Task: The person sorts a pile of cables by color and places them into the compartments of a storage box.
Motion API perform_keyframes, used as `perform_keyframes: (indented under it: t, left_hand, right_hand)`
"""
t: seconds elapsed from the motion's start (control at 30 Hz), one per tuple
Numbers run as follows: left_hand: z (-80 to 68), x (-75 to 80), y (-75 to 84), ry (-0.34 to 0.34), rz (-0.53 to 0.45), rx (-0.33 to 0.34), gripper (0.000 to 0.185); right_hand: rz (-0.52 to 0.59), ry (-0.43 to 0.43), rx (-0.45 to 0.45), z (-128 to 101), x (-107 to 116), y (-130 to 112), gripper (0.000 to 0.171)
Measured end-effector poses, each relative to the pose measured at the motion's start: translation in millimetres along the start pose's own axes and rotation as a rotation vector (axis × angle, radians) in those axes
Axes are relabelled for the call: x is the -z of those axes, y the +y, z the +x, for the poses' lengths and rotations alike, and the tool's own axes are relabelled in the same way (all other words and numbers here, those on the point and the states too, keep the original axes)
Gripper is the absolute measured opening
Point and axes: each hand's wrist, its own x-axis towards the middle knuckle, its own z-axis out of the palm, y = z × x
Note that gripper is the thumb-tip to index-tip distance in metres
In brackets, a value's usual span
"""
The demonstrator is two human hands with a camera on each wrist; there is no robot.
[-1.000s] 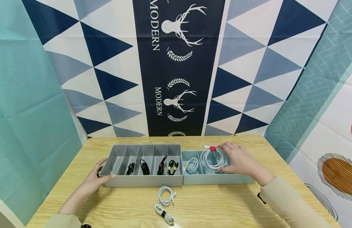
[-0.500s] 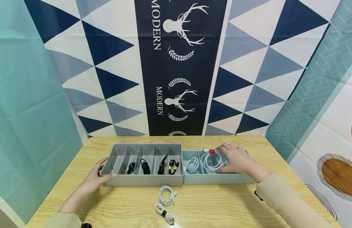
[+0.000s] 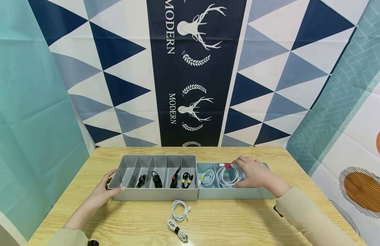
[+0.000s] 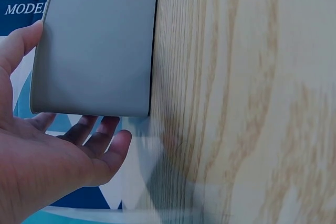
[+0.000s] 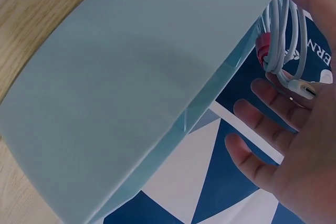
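White coiled cable (image 3: 229,174) with a red tie (image 3: 228,166) sits in the second compartment from the left of the light-blue tray (image 3: 236,193), resting on or just above the dividers. Right hand (image 3: 254,173) has thumb and fingertips pinched on the coil's right edge; in the right wrist view the cable (image 5: 283,40) hangs between thumb and forefinger with the other fingers spread loose, plug end at the palm

Left hand (image 3: 105,189) braces the near-left corner of the grey tray (image 3: 156,195), fingers straight and relaxed against the wall (image 4: 100,45), gripping nothing

Judgement on doing this well: keep the coil flat, seat it fully below the divider tops before easing the pinch, and tuck the plug end inside so it doesn't spring over into the next slot, where a smaller white cable (image 3: 207,177) already lies. Left hand bracing is right, since the trays butt together and slide easily on the table (image 3: 239,225)

Versus 1.0 s ago: the coil was higher and further back, over the tray's far rim; it has come down and toward the near side. Left hand unchanged. The two loose white cables (image 3: 179,218) on the table near the trays have not moved
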Motion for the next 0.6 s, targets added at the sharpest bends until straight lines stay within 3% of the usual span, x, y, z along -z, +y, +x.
perform_keyframes:
  t: [0.6]
  left_hand:
    - [0.5, 0.5, -1.2, 0.005, -0.008, -0.002, 0.09]
  right_hand:
    - [0.02, -0.044, -0.007, 4.6, -2.4, -3.9, 0.077]
